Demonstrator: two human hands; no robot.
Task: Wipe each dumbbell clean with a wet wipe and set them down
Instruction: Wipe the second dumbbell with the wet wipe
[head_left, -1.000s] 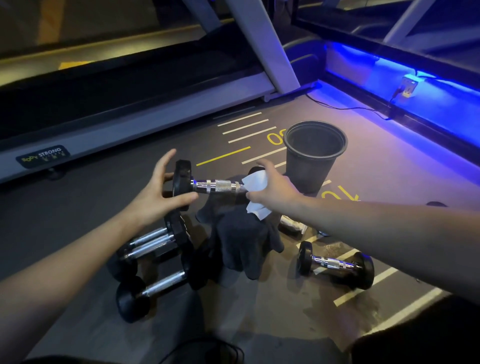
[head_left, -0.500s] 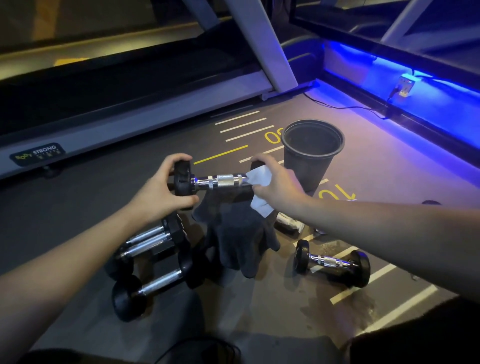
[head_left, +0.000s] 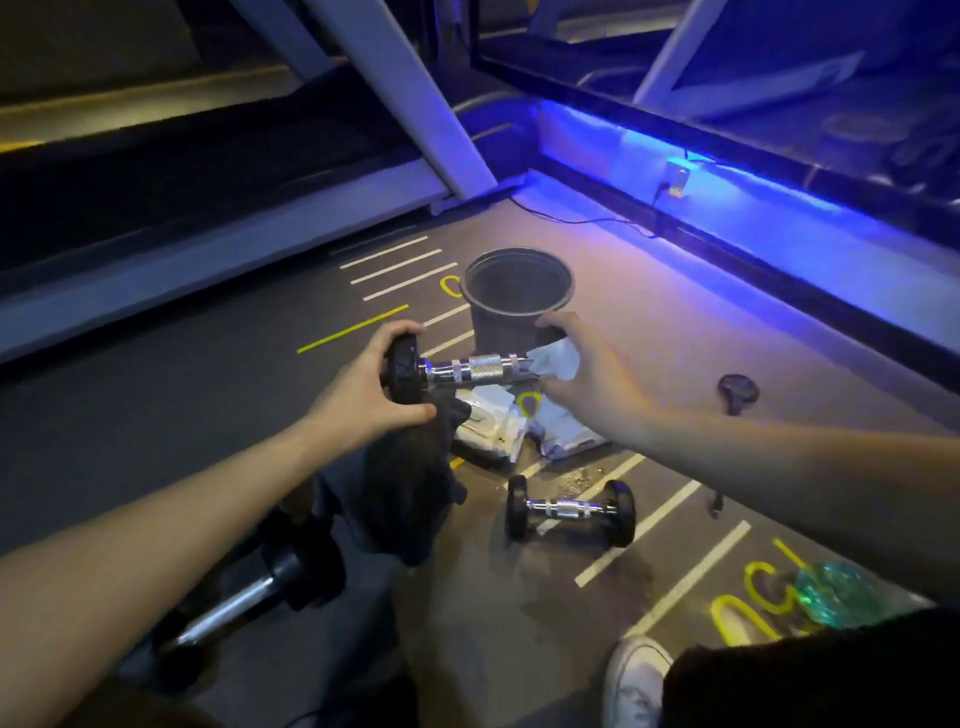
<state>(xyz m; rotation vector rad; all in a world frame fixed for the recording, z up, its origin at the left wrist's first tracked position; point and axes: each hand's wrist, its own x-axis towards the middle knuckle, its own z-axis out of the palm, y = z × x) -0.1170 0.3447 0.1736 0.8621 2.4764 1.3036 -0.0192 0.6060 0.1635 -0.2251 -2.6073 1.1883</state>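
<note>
A small dumbbell with a chrome handle and black ends is held level above the floor. My left hand grips its left black end. My right hand covers its right end with a white wet wipe pressed around it. A second small dumbbell lies on the floor below. A larger dumbbell lies at lower left, partly hidden by my left forearm. A dark cloth lies between them.
A black bucket stands just beyond my hands. White wipe packets lie on the floor under the held dumbbell. A treadmill base runs along the left, a blue-lit ledge along the right. A green bag and my shoe sit at lower right.
My left hand has closed fully around the dumbbell's left end. The right hand with the wipe has slid outward onto the right end. The view has shifted, revealing the wipe packets.
</note>
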